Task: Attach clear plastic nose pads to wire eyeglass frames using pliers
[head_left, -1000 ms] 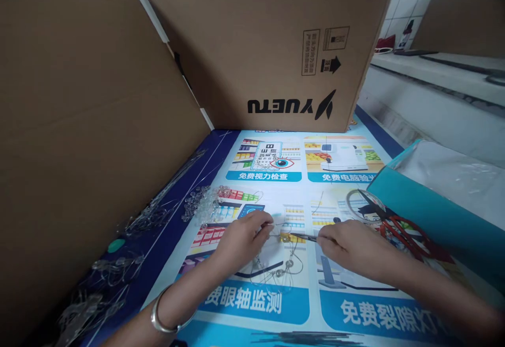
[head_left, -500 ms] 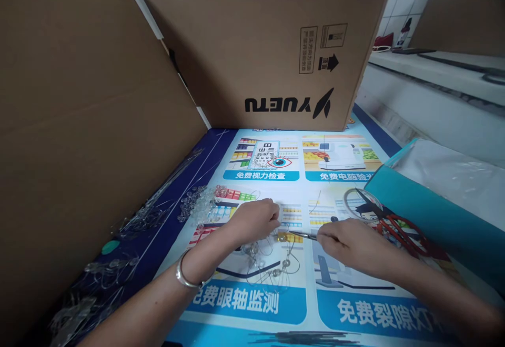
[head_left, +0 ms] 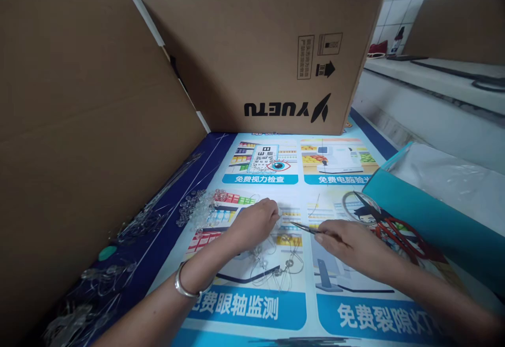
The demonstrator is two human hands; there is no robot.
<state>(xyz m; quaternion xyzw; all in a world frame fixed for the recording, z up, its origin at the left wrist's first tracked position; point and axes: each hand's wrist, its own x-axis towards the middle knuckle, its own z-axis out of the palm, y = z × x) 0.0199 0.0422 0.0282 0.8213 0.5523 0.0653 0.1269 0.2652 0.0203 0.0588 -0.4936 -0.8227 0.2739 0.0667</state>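
My left hand (head_left: 256,224), with a silver bangle at the wrist, is closed in a pinch. A clear bead on thin wire seems to be at its fingertips, but it is too small to be sure. My right hand (head_left: 347,242) is wrapped round needle-nose pliers (head_left: 303,226), whose tips point left, a short gap from my left fingertips. Below and between the hands lies a tangle of wire loops with clear beads (head_left: 289,263). Behind my left forearm is a loose heap of clear beads (head_left: 197,207).
Red-handled scissors (head_left: 394,226) lie across a ring of tape (head_left: 351,207) on the right, beside a teal box (head_left: 426,205) with plastic inside. Cardboard panels (head_left: 236,47) stand at the back and left. Wire pieces (head_left: 145,221) lie along the left edge, thin dark rods (head_left: 311,342) in front.
The pliers have swung so their tips sit slightly higher, and my right hand has turned a little. My left hand keeps its pinch. The whole view has shifted slightly.
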